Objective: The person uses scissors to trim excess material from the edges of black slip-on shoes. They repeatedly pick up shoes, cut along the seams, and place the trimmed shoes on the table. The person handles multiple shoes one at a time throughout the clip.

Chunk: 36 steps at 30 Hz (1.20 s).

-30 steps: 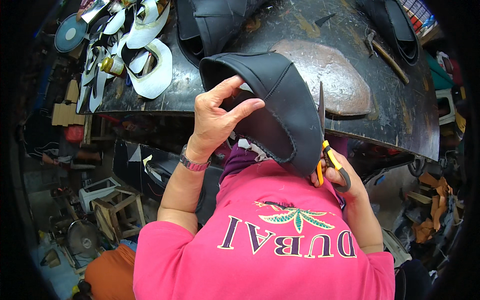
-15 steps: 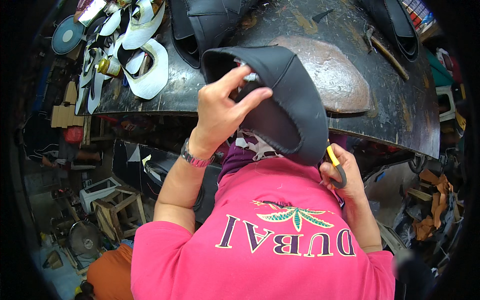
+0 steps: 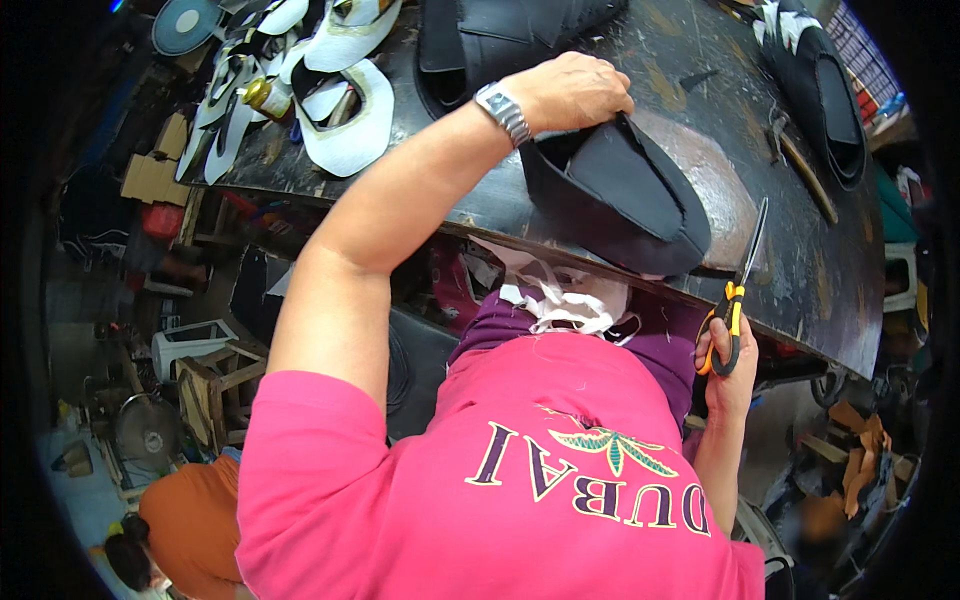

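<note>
My left hand [image 3: 570, 92], with a metal watch on the wrist, grips the far edge of a black curved leather piece [image 3: 620, 200] that lies on the dark workbench [image 3: 660, 60], overhanging its near edge. My right hand [image 3: 725, 365] is below the bench edge and holds scissors with yellow-and-black handles [image 3: 738, 290], blades pointing up toward the bench. White scraps [image 3: 565, 300] lie in my lap on a purple cloth above my pink shirt.
White and black cut sole-shaped pieces [image 3: 345, 120] and a small gold bottle [image 3: 258, 95] lie at the bench's far left. More black leather parts [image 3: 500, 35] lie at the back and at the right [image 3: 825, 95]. A hammer [image 3: 800, 170] rests on the right. Wooden stools [image 3: 215, 385] and another person [image 3: 170, 530] are at lower left.
My left arm has stretched forward and laid the black piece down on the bench. My right hand with the scissors came out from under it and now holds them upright.
</note>
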{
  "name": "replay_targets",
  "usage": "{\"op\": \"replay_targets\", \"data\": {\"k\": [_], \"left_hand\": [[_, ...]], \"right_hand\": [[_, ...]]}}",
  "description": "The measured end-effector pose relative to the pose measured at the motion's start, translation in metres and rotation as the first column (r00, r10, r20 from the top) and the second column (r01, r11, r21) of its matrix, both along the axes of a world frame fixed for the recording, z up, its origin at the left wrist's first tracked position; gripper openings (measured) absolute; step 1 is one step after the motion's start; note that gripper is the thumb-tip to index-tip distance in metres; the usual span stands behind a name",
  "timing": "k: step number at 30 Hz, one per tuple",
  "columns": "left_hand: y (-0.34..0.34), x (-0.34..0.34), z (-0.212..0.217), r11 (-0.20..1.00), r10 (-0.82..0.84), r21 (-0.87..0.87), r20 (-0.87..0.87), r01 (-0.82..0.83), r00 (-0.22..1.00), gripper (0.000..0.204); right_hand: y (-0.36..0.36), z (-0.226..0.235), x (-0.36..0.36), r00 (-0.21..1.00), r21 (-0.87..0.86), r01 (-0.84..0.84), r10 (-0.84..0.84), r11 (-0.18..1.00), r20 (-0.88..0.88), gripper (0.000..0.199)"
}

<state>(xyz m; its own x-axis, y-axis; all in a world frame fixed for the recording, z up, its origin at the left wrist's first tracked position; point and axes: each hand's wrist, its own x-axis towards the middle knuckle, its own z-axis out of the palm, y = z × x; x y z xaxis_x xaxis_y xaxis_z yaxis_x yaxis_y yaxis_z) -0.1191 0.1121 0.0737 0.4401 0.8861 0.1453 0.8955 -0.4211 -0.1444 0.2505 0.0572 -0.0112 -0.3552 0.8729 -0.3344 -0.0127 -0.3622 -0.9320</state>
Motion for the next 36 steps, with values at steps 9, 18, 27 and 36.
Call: {"op": "replay_targets", "data": {"k": [9,18,27,36], "left_hand": [[-0.143,-0.051,-0.063,0.639,0.07,0.216,0.939,-0.739,0.336,0.044],[-0.137,-0.105,-0.142,0.437,-0.048,-0.229,0.96,-0.87,-0.277,0.037],[-0.102,-0.081,-0.082,0.548,-0.236,0.297,0.952,-0.782,0.197,0.055],[-0.093,-0.066,-0.076,0.578,0.374,0.349,0.691,-0.738,0.619,0.102]], "right_hand": [[0.01,0.005,-0.002,0.999,0.081,-0.024,0.022,0.996,0.025,0.018],[0.101,0.01,0.043,0.841,0.459,-0.153,-0.129,0.875,0.526,0.028],[0.165,-0.002,0.12,0.438,0.562,-0.32,-0.407,0.763,0.802,0.045],[0.182,0.043,0.105,0.343,0.337,-0.517,-0.17,0.787,0.924,0.032]]}}
